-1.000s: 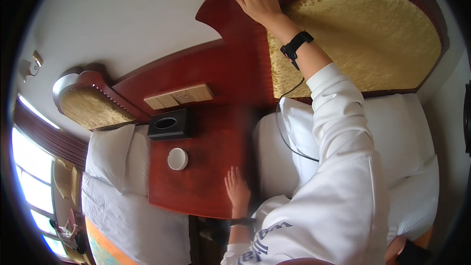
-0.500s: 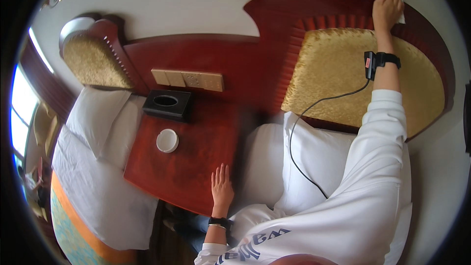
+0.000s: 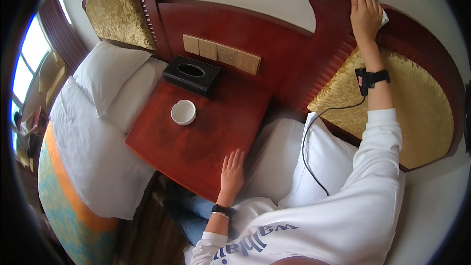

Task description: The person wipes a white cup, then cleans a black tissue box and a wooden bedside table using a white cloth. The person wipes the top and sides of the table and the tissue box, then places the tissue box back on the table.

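Note:
My right hand [image 3: 366, 17] reaches up to the top edge of the near bed's dark red wooden headboard [image 3: 327, 12]. Its fingers are closed over a crumpled white cloth [image 3: 384, 16], pressed against the rim; part of the cloth is hidden under the palm. A black strap with a small device [image 3: 362, 79] circles that wrist, and a black cable runs down from it. My left hand [image 3: 232, 171] lies flat, fingers stretched out, on the near right edge of the red wooden bedside table [image 3: 201, 152]. It holds nothing.
On the table stand a white round ashtray [image 3: 183, 112] and a black tissue box [image 3: 192, 76]. A beige switch panel [image 3: 221, 53] is on the wood behind. White pillows [image 3: 319, 162] lie below the gold headboard padding [image 3: 412, 103]. Another bed [image 3: 93, 157] is at left.
My right hand has slid left along the headboard's top edge with the white cloth. My left hand stays flat on the table. The whole view has shifted and tilted.

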Tool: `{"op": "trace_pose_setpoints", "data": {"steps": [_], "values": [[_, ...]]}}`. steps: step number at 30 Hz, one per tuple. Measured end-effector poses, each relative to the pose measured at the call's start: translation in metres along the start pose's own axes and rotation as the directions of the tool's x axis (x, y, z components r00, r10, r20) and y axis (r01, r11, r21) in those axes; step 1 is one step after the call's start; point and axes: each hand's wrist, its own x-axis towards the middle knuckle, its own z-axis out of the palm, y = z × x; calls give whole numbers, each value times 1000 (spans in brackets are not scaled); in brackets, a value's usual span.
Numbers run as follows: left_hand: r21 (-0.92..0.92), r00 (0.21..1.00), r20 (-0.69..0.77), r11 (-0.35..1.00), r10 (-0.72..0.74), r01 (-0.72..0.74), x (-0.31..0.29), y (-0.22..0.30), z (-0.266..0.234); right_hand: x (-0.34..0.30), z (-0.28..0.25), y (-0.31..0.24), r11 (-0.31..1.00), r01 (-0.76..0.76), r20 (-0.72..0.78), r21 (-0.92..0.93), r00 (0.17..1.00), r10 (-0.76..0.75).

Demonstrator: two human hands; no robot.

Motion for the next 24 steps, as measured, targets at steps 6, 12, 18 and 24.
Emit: {"op": "trace_pose_setpoints", "data": {"steps": [6,12,18,24], "values": [[18,1000,15,1000,-12,12,0,-4,-3,11,5,-36,940,-15,-35,340,999,29],[11,999,42,1000,15,-15,3,-5,-1,-48,28,-127,918,117,198,379,959,-204],[47,998,65,999,-21,18,-2,-9,-2,-84,-2,-180,931,-225,464,287,883,71],[58,994,108,998,-17,10,-3,-9,-3,-78,11,-212,921,-328,462,208,863,203]]}}
